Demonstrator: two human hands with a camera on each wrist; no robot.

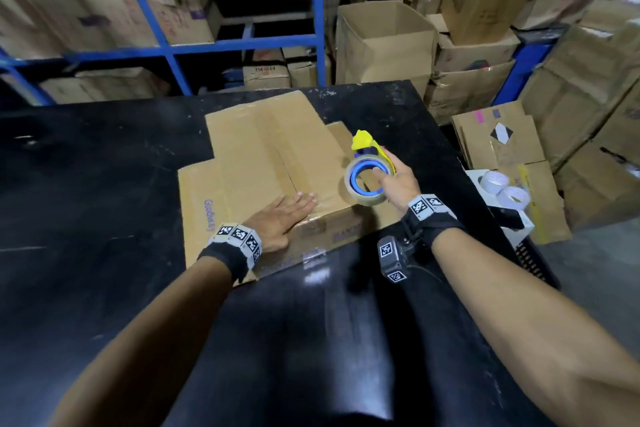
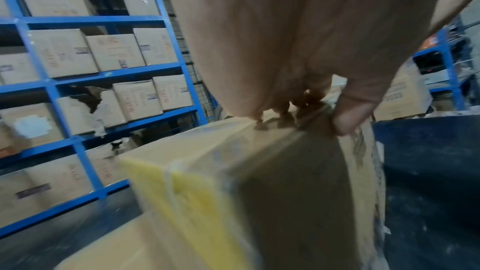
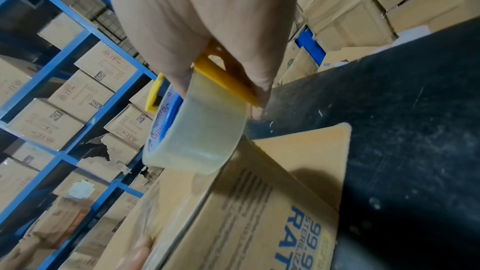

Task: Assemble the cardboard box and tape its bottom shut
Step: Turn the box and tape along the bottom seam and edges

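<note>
A brown cardboard box stands bottom up on the black table, its bottom flaps folded shut and its lower flaps splayed flat around it. My left hand lies flat with straight fingers on the near end of the box, pressing the flaps down; the left hand fills the top of its wrist view. My right hand grips a yellow tape dispenser with a clear roll on a blue core, held just above the box's near right corner. In the right wrist view the tape roll hovers over the box.
Blue metal shelving with cartons stands behind the table. Stacked and open cartons crowd the right side. Spare tape rolls lie in a white tray off the table's right edge.
</note>
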